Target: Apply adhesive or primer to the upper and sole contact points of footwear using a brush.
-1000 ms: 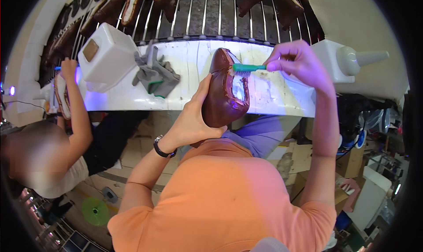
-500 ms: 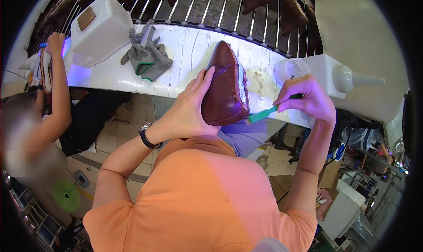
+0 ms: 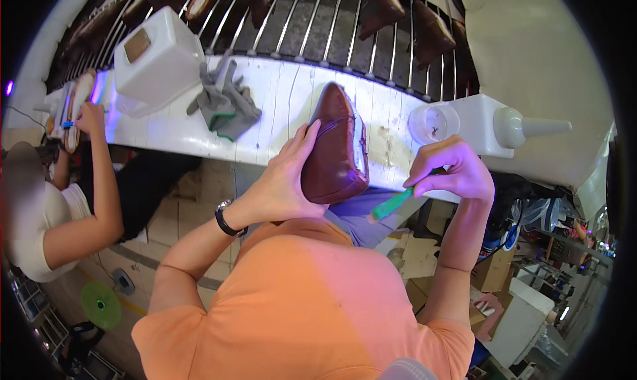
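A brown leather shoe upper (image 3: 330, 148) is tilted on its side over the bench's near edge, its pale underside turned to the right. My left hand (image 3: 285, 174) grips it from the left, fingers spread along the leather and thumb beneath the near end. My right hand (image 3: 454, 171) pinches a green-handled brush (image 3: 393, 205) to the right of the shoe. The brush's tip points down and left, apart from the shoe. Below my right hand's far side, a clear round cup (image 3: 434, 122) with a little dark matter inside rests on the bench.
Grey gloves (image 3: 225, 100) lie on the white bench (image 3: 279, 81), beside a white plastic container (image 3: 159, 61). A white spouted bottle (image 3: 488, 124) lies at the right. Beyond runs a metal roller rack (image 3: 318, 21) bearing several shoes. At the left, a co-worker's hand (image 3: 89, 120) holds a blue-handled tool.
The brush has swung away from the shoe's near edge, lower and slightly nearer me. My view has shifted a little, and the co-worker's hand has come lower.
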Motion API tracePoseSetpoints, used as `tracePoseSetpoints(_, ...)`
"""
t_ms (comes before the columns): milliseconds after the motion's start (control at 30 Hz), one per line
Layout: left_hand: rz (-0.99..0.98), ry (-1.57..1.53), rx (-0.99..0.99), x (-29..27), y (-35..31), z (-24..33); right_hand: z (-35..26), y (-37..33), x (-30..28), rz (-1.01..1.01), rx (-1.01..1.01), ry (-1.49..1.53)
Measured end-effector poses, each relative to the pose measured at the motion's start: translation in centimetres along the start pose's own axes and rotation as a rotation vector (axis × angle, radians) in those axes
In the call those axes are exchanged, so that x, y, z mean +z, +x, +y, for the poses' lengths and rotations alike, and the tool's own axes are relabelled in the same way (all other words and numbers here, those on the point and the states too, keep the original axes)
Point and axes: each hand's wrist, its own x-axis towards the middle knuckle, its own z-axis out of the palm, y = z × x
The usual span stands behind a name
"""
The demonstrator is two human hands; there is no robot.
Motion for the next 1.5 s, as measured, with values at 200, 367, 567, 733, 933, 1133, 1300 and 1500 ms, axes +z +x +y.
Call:
tracePoseSetpoints(200,-0.036,-1.048,-0.272,-4.1,0.1,1.1,4.0,-4.2,-0.6,0.39,-0.112,0.215)
tracePoseSetpoints(367,0.161,-1.04,-0.061,-5.9,3.7,1.0,5.7,-6.8,1.5,0.559,-0.153,0.382)
tracePoseSetpoints(567,0.324,-0.743,0.106,-10.8,18.5,-4.6,5.0,-9.1,2.3,0.721,-0.162,0.384)
tracePoseSetpoints(733,0.704,0.089,0.014,-15.6,26.2,-12.5,5.6,-9.0,2.0,0.791,-0.149,0.412)
tracePoseSetpoints(933,0.753,0.248,0.287,-9.9,27.6,-4.6,9.0,-10.7,2.8,0.9,-0.138,0.517)
tracePoseSetpoints(1133,0.275,0.003,0.355,3.9,34.3,-1.9,11.9,-10.7,4.6,0.955,-0.115,0.7)
tracePoseSetpoints(1300,0.345,0.127,0.138,14.6,43.7,-5.3,14.7,-10.9,6.6,1.035,-0.106,0.86)
tracePoseSetpoints(1500,0.531,0.087,-0.023,19.2,47.6,-5.4,16.4,-12.0,7.1,1.15,0.014,0.93)
